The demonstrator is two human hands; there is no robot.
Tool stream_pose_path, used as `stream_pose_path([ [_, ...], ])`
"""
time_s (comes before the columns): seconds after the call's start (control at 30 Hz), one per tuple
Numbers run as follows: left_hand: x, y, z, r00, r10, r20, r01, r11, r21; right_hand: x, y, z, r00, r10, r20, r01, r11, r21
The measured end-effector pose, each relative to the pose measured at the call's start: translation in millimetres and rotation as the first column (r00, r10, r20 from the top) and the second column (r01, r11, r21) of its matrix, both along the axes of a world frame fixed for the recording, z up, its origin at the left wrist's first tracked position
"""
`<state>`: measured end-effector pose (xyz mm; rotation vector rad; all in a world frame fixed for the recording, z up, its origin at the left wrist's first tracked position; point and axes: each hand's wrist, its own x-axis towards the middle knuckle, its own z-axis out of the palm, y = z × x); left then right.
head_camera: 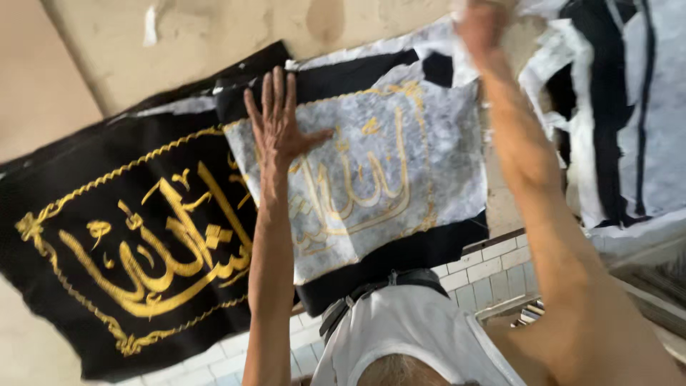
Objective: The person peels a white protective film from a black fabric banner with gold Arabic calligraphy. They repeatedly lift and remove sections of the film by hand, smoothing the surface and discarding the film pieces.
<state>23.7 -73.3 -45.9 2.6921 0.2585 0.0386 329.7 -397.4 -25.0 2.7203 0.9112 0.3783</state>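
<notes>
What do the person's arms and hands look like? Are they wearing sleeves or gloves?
Both arms are bare, with no sleeves showing on them. The left hand wears no glove, and no ring or watch shows. The right hand is blurred at the top edge, so any details there are too unclear to tell.

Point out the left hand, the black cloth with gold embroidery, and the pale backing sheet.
left hand [277,121], head view, on the back of the hand.
black cloth [78,207], head view, on plain black fabric beside the gold border.
pale backing sheet [450,157], head view, on its right part.
</notes>
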Motion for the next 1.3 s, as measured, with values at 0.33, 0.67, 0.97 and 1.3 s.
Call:
stream_pose_path([
  [0.33,2,-8,-17,0.995,-0.080,0.053,0.075,0.993,0.093,-18,-203,49,1.000,-0.001,0.006,-0.001,0.949,0.315],
  [0.67,116,-141,-43,0.868,-0.446,0.218,0.464,0.885,-0.033,-70,-13,-21,0.978,-0.189,-0.094,0.209,0.922,0.326],
  [0.97,131,-165,-22,0.922,-0.380,0.075,0.384,0.923,-0.036,-86,-59,-33,0.985,-0.055,-0.161,0.140,0.798,0.586],
  [1.3,128,-156,-28,0.939,-0.332,0.090,0.334,0.942,-0.017,-84,-197,3,0.979,-0.160,-0.124,0.203,0.803,0.560],
])
